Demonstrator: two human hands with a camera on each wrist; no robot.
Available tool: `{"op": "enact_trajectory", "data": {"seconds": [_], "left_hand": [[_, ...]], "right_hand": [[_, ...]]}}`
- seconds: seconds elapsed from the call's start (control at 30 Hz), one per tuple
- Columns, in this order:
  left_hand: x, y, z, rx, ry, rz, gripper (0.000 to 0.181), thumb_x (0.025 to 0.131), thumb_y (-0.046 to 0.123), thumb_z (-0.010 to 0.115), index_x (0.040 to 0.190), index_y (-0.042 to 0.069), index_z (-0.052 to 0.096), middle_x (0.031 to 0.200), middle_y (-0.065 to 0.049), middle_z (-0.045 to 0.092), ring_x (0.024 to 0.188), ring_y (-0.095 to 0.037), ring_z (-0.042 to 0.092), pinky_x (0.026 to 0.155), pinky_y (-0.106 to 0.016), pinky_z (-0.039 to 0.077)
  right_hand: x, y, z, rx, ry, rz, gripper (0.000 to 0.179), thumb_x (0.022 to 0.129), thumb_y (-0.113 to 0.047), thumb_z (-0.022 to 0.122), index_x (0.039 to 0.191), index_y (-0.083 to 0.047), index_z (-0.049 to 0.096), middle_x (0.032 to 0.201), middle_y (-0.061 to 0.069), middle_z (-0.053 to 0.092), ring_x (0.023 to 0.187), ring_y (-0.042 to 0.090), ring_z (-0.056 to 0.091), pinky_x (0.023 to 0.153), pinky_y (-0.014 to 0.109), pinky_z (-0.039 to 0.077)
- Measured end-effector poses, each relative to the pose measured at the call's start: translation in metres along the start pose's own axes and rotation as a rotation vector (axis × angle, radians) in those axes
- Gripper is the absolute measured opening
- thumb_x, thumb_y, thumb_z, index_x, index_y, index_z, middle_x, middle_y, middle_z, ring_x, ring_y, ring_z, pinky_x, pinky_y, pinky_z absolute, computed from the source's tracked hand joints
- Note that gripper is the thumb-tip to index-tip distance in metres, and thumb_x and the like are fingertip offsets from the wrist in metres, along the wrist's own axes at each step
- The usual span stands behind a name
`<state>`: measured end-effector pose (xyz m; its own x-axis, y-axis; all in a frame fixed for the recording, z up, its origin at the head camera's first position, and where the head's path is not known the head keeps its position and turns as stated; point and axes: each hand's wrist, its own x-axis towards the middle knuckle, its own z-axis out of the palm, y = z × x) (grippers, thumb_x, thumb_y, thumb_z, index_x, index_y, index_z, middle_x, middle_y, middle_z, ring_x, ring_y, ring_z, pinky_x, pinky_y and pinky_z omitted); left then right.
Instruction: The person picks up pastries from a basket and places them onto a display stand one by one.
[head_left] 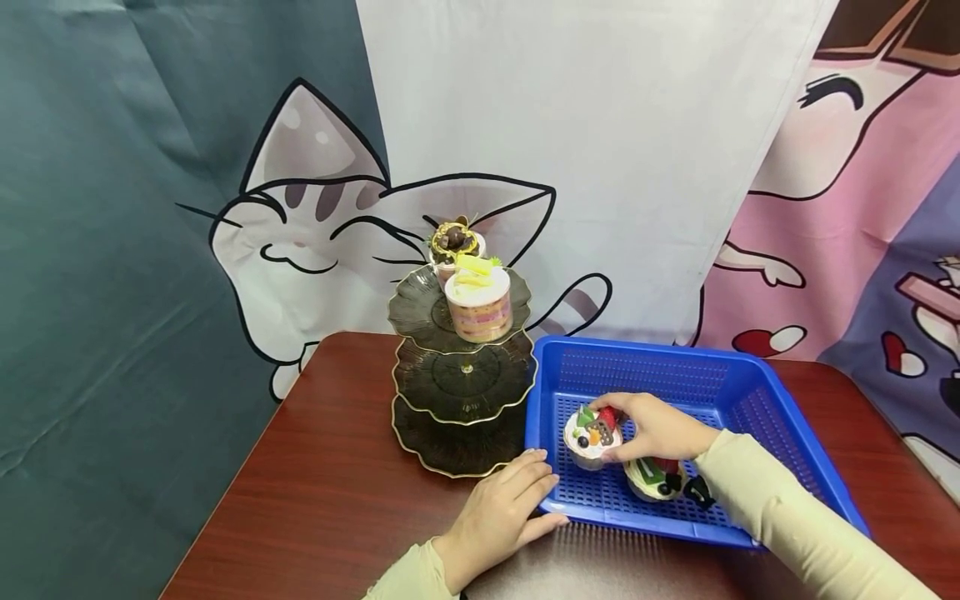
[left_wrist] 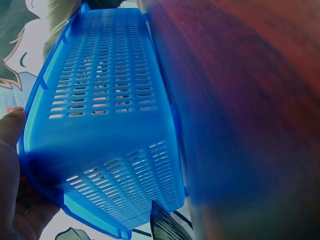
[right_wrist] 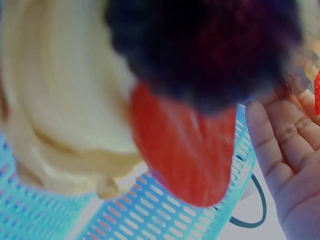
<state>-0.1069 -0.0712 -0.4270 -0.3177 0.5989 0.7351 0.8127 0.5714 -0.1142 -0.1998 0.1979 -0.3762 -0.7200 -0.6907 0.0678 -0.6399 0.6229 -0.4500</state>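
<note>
My right hand (head_left: 648,425) holds a cream-topped cupcake (head_left: 588,450) by its side, thumb and fingers on opposite sides, in the left part of the blue basket (head_left: 652,350). White cream, a chocolate biscuit, a strawberry and berries top it. Just under my right wrist sits a second cupcake (head_left: 647,483); its blackberry (right_wrist: 200,45) and strawberry slice (right_wrist: 185,145) loom large in the right wrist view, with the right hand's fingers (right_wrist: 282,130) beyond. My left hand (head_left: 501,512) rests on the basket's near left corner, fingers extended over the rim.
Left of the basket stands a three-tier dark stand (head_left: 467,379) with gold scalloped edges. Its top tier carries a layered pink dessert cup (head_left: 480,308) and a chocolate-topped dessert (head_left: 453,242) behind it. A printed cloth (head_left: 600,125) hangs behind the brown table (head_left: 300,500).
</note>
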Motion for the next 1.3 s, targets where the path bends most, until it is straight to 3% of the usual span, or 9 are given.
{"op": "enact_trajectory", "data": {"seconds": [0.7, 0.97, 1.3], "left_hand": [[0.002, -0.001, -0.002, 0.0, -0.011, -0.01, 0.039, 0.082, 0.042, 0.074, 0.103, 0.01, 0.07, 0.103, -0.001, 0.068, 0.116, -0.017, 0.061, 0.105, -0.028, 0.048], [0.002, -0.001, -0.001, -0.003, -0.004, -0.011, 0.039, 0.081, 0.042, 0.074, 0.102, 0.009, 0.07, 0.101, -0.001, 0.068, 0.115, -0.017, 0.061, 0.104, -0.028, 0.049], [0.001, 0.001, -0.002, -0.003, -0.01, -0.012, 0.039, 0.081, 0.042, 0.075, 0.102, 0.01, 0.07, 0.101, -0.001, 0.068, 0.115, -0.016, 0.061, 0.104, -0.027, 0.049]], "right_hand": [[0.003, -0.012, -0.027, 0.01, 0.042, 0.064, 0.061, 0.074, -0.041, 0.078, 0.121, -0.007, 0.058, 0.105, -0.001, 0.066, 0.087, 0.003, 0.058, 0.075, 0.025, 0.056], [0.009, -0.02, -0.037, 0.006, 0.073, 0.048, 0.062, 0.075, -0.039, 0.079, 0.122, -0.006, 0.057, 0.106, 0.002, 0.066, 0.087, 0.008, 0.06, 0.076, 0.031, 0.058], [0.014, -0.027, -0.046, 0.003, 0.108, 0.045, 0.06, 0.074, -0.036, 0.08, 0.122, -0.009, 0.058, 0.107, 0.001, 0.066, 0.087, 0.007, 0.059, 0.076, 0.029, 0.057]]}}
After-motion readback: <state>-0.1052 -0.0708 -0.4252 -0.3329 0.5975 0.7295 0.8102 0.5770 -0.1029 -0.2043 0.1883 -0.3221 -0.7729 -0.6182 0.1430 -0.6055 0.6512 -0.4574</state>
